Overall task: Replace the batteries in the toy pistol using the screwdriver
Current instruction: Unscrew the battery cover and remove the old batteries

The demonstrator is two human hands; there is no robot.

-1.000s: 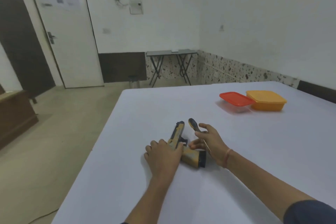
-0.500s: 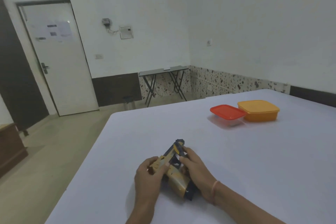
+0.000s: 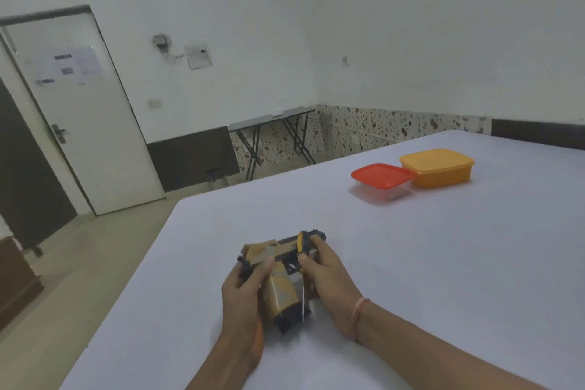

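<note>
The yellow and black toy pistol is held between both hands just above the white table, its grip pointing toward me and its barrel away to the right. My left hand wraps the rear of the pistol. My right hand steadies the pistol's right side and pinches a screwdriver with a yellow and black handle. The thin metal shaft runs down along the grip, tip near the grip's black base.
A clear box with a red lid and an orange lidded box stand at the back right of the table. The table's left edge drops to the floor. A folding table and a white door are farther off.
Both hands lifted the pistol off the table and turned it so the grip faces me. The screwdriver swung from pointing away to lying along the grip. The camera tilted up.
</note>
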